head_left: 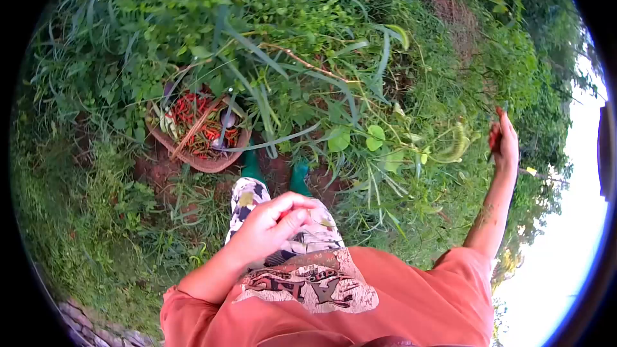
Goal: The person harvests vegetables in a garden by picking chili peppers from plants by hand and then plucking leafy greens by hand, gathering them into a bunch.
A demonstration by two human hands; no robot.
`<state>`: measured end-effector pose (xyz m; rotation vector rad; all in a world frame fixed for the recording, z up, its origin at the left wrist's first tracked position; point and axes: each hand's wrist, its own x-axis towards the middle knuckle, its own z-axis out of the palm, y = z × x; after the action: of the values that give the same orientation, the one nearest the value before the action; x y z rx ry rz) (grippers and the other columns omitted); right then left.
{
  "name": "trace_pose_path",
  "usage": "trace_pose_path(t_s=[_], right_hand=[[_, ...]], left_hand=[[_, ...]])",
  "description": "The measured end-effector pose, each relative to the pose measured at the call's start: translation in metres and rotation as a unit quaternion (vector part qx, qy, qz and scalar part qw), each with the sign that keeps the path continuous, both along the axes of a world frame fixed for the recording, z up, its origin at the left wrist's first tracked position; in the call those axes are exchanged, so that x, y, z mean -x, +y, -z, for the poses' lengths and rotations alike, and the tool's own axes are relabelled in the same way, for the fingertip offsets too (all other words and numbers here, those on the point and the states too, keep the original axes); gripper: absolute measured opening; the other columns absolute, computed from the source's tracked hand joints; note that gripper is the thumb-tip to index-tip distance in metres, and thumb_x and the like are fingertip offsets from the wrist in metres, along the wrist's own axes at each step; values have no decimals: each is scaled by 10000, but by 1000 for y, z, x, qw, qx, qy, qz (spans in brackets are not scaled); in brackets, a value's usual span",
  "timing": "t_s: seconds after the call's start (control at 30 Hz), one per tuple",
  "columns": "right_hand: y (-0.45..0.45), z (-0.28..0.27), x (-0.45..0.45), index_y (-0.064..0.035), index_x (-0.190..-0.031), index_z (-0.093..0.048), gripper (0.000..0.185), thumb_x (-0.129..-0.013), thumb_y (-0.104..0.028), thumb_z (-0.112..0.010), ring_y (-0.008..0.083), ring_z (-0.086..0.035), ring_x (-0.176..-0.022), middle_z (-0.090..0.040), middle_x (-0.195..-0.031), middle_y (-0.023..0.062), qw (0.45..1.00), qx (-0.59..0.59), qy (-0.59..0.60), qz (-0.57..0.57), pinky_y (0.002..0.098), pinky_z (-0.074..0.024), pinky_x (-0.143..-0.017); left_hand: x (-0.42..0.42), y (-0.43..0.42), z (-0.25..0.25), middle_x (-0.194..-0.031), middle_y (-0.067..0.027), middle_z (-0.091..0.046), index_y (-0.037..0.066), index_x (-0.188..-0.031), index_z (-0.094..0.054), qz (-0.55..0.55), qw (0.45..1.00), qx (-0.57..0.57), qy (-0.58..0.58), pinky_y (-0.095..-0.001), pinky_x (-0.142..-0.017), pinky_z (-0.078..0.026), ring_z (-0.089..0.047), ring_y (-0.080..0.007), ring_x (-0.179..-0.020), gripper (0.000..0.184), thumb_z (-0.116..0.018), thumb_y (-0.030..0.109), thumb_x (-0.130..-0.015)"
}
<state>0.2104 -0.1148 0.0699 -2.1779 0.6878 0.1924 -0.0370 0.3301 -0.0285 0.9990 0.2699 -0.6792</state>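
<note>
My left hand (275,223) is in front of my lap, fingers curled toward the thumb. Whatever it may hold is too small or hidden to name. Out to the right, my right hand (506,140) is raised beside the greenery, its fingers closed around small red things that look like chili peppers (494,137). A woven basket (209,165) sits on the ground ahead and to the left, with red chili peppers (191,108) and some pale green ones (168,122) inside. A handle (193,130) arches across it. On the peppers lies a dark strip with shiny round parts (225,122).
Tall grass and leafy plants (270,19) surround me. A thin bare stem (308,65) and a drooping green seed head (457,144) reach across in front. My green boots (299,178) stand on reddish soil next to the basket. Stones (96,328) show at lower left.
</note>
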Motion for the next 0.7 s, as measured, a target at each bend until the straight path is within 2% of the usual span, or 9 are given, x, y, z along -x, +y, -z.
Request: trace_pose_path(t_s=[0.1,0.17,0.23,0.3,0.37,0.47,0.63,0.67,0.7], right_hand=[[66,-73,60,-63,-1093,-557,271,-887,-229,-499,35,-319,-513,-452,-645,-50,950,281,-50,-130,183,-250,-453],[128,-112,104,-47,-1025,-586,218,-879,-185,-503,56,-344,-554,-479,-680,-27,927,277,-84,-239,197,-273,-490],[184,-117,133,-27,-970,-598,178,-862,-146,-522,108,-425,-630,-521,-735,17,907,40,-14,-418,230,-336,-549],[234,-89,143,-7,-914,-609,140,-845,-106,-540,161,-507,-706,-562,-789,62,789,-229,144,-552,264,-398,-608],[275,-33,158,14,-859,-620,106,-828,-67,-559,214,-588,-782,-604,-844,106,757,-312,240,-522,297,-461,-667],[332,65,191,-21,-950,-578,132,-849,-99,-546,94,-505,-725,-572,-860,20,819,-334,338,-323,241,-421,-652],[399,209,254,-32,-1157,-453,324,-862,-131,-540,78,-482,-738,-532,-935,6,844,-393,340,-135,211,-396,-625],[409,231,267,-19,-1251,-371,449,-861,-165,-538,98,-506,-755,-544,-948,31,847,-392,340,-117,213,-386,-617],[414,245,271,-1,-1279,-322,488,-866,-160,-527,138,-521,-914,-514,-1107,82,827,-376,396,-137,253,-425,-712]], left_hand=[[20,14,36,-857,-45,-579,22,-1028,-550,-80,994,-42,68,-211,-634,-425,-529,-84,-725,210,-491,178,-901],[27,20,51,-877,-65,-580,17,-1048,-527,-167,974,16,155,-221,-618,-433,-539,-97,-743,224,-497,177,-895],[34,23,59,-936,-102,-575,-1,-1079,-494,-221,958,90,162,-254,-627,-462,-563,-137,-779,278,-495,208,-897],[33,19,60,-938,-122,-576,-11,-1082,-490,-271,930,192,155,-294,-671,-484,-576,-172,-812,328,-501,256,-893],[33,14,64,-958,-142,-580,-14,-1099,-487,-288,911,270,117,-347,-727,-490,-581,-201,-836,410,-460,345,-902],[43,8,80,-945,-100,-584,16,-1119,-495,-317,886,314,124,-305,-749,-474,-570,-172,-834,470,-381,424,-915],[86,15,156,-889,-3,-550,76,-1085,-506,-435,852,179,229,-242,-619,-417,-512,-90,-744,386,-386,407,-926],[91,24,164,-892,2,-548,88,-1092,-507,-447,851,125,247,-236,-626,-415,-511,-88,-750,362,-391,389,-928],[96,32,172,-894,6,-547,99,-1098,-509,-459,845,71,265,-230,-632,-413,-510,-86,-756,339,-395,372,-931]])
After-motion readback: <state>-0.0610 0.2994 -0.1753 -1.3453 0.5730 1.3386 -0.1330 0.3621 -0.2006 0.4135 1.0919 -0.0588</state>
